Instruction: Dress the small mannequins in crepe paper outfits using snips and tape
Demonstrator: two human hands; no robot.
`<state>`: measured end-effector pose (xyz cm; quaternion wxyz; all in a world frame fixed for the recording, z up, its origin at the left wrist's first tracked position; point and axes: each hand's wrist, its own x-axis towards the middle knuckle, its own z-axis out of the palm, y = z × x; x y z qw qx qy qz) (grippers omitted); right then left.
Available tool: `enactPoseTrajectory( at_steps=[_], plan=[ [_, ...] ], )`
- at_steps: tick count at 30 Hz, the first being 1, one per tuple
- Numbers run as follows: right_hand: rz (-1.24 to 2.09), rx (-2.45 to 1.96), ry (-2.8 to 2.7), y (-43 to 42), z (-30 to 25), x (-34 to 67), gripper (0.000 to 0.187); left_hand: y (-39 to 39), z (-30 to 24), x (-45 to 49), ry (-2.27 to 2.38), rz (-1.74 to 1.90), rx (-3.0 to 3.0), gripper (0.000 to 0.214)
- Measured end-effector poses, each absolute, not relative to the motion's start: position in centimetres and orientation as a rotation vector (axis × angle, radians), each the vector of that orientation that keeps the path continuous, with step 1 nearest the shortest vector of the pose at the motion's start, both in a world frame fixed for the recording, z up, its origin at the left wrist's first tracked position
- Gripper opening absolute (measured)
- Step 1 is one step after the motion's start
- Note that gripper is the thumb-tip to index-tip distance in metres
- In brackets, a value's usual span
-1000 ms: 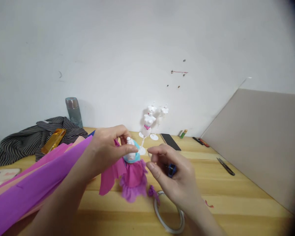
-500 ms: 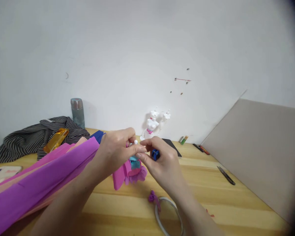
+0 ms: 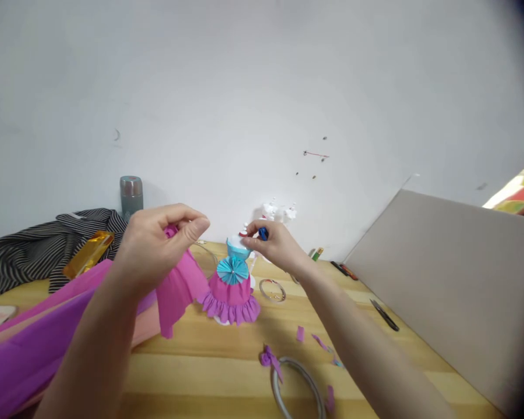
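A miniature mannequin (image 3: 238, 243) stands on the table, dressed in a turquoise bodice, a pleated turquoise fan rosette (image 3: 233, 270) and a pink skirt with a purple ruffle (image 3: 231, 309). My right hand (image 3: 273, 241) is at its neck, thumb and fingertips touching beside a red band. A small blue object (image 3: 263, 233), kind unclear, is tucked in its curled fingers. My left hand (image 3: 161, 244) is closed on a strip of pink crepe paper (image 3: 181, 291), which hangs down beside the skirt.
Crepe paper sheets (image 3: 56, 326) and striped cloth (image 3: 13, 250) lie left, near a flask (image 3: 131, 198). White figures (image 3: 277, 210) stand behind. Tape rolls (image 3: 297, 387), paper scraps (image 3: 300, 333) and a black-handled cutting tool (image 3: 385, 315) lie on the table. A pale panel (image 3: 454, 273) borders the right.
My hands have moved apart from their meeting point over the mannequin. The left has gone left with the pink strip, and the mannequin's front now shows.
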<state>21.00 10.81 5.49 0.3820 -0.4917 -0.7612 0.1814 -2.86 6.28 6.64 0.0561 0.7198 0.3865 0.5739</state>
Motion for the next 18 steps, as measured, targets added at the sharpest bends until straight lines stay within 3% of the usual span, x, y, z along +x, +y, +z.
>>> enactPoseTrajectory(
  at_steps=[8, 11, 18],
  plan=[
    [0.397, -1.230, -1.919, 19.9, 5.4, 20.1, 0.019, 4.7, 7.1, -4.6, 1.094, 2.006, 2.123, 0.016],
    [0.356, -1.229, -1.925, 23.4, 4.8, 19.9, 0.033, 4.5, 7.2, -5.3, 1.089, 2.074, 2.107, 0.014],
    [0.242, -1.295, -1.966, 27.2, 4.5, 20.1, 0.023, 4.9, 7.3, -6.5, 1.102, 2.220, 2.032, 0.019]
  ],
)
